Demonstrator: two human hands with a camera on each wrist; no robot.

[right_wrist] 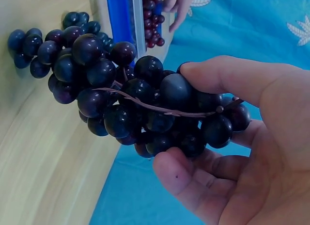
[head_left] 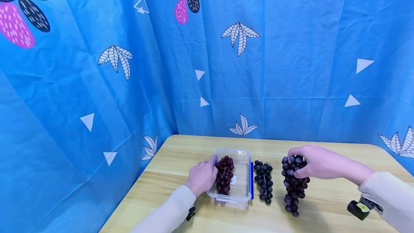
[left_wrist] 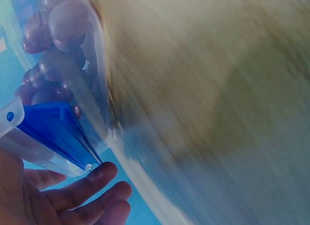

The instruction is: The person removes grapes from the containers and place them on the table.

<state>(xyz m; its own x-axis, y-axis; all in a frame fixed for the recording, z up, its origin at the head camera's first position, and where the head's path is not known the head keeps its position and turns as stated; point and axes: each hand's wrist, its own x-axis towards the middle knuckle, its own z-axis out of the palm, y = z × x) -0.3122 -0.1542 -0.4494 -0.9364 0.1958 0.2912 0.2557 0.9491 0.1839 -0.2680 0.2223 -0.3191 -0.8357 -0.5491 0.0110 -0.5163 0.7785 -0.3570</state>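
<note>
A bunch of dark purple grapes (head_left: 293, 190) hangs upright from my right hand (head_left: 318, 163), its lower end toward the table. In the right wrist view, the thumb (right_wrist: 218, 79) and fingers (right_wrist: 177, 174) pinch the bunch's stem end. My left hand (head_left: 202, 177) rests at the left side of a clear plastic container (head_left: 240, 202). The left wrist view shows its loosely extended fingers (left_wrist: 99, 176) touching the container's blue clasp (left_wrist: 55, 125); its thumb is hidden. Red grapes (head_left: 224, 175) lie inside, along the container's left half.
Another bunch of dark grapes (head_left: 264, 182) lies on the wooden table (head_left: 343, 193), just right of the container. A blue clasp (head_left: 252, 181) runs down the container's right side. Patterned blue cloth (head_left: 284, 64) hangs behind and to the left of the table.
</note>
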